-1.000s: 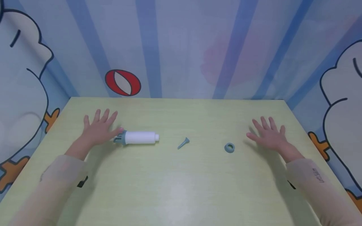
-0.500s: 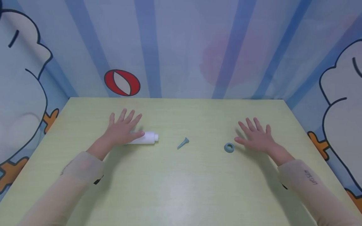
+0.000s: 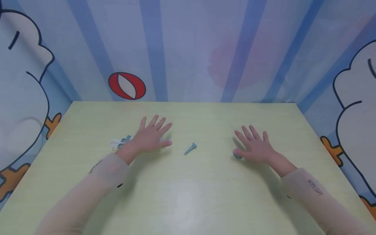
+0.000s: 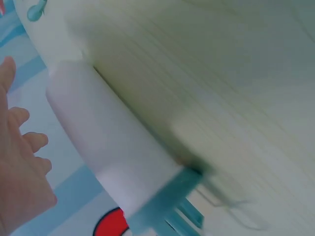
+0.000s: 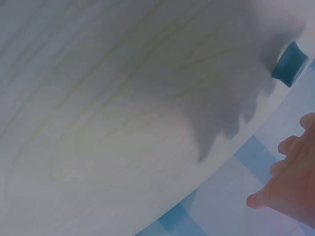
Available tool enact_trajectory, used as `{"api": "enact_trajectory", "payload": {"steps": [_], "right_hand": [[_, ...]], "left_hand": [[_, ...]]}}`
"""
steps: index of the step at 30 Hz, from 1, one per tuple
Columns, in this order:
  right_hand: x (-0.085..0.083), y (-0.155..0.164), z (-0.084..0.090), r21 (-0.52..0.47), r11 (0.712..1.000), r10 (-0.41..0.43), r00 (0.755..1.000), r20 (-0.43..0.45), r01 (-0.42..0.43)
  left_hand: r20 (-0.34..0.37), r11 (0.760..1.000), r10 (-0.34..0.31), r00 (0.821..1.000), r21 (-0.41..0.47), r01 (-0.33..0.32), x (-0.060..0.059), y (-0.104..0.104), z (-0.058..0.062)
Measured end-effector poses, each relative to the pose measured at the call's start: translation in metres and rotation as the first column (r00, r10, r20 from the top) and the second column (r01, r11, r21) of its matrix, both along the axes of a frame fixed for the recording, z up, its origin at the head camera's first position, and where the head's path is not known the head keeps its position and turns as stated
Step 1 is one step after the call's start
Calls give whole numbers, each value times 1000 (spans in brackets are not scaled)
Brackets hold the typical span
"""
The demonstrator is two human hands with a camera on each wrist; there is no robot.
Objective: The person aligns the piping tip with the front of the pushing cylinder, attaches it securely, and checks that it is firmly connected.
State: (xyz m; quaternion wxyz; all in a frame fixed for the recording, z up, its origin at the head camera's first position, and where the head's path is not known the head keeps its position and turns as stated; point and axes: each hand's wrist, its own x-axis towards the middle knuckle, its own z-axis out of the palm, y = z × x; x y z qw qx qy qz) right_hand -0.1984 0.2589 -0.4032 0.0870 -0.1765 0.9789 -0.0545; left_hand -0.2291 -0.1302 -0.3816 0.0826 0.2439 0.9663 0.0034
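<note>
Fingers of both hands are spread and straight, gripping nothing. On the table [image 3: 188,195], the left hand [image 3: 149,138] hovers flat over the white tube [image 4: 108,147] lying left of centre. The right hand [image 3: 255,147] hangs over the ring [image 3: 236,155], right of centre. The nozzle [image 3: 190,148] lies between them.

Table [image 3: 188,195]: pale yellow-green wood-look laminate, fine grain lines, smooth, soft sheen. White tube [image 4: 106,142]: smooth matt plastic; teal end piece, also plastic look. Small cone [image 3: 190,148] and ring [image 5: 290,64]: blue-grey plastic, matt. Sleeves [image 3: 317,192]: thin beige cloth. Backdrop [image 3: 188,49]: printed, matt.
</note>
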Motion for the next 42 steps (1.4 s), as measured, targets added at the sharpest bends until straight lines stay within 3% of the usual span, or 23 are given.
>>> {"api": "enact_trajectory", "payload": {"steps": [6,16,22,27,31,42], "right_hand": [[5,-10,0,12,999,30,1000,-7,-30],[11,-13,-1,-29,997,76,997,-14,-76],[14,-13,0,-63,994,91,996,0,-91],[15,-13,-1,-71,992,103,995,-13,-104],[14,-13,-2,-59,992,109,993,-32,-111],[14,-10,-5,-120,985,110,990,-92,-121]], "left_hand": [[-9,996,-81,997,48,81,3,22,3],[78,979,-172,982,123,161,-7,53,-5],[202,967,-152,968,232,103,-17,67,-10],[281,940,-159,946,336,58,-22,74,-15],[293,925,-177,940,376,57,-24,76,-18],[294,916,-215,931,391,88,-29,85,-23]]}}
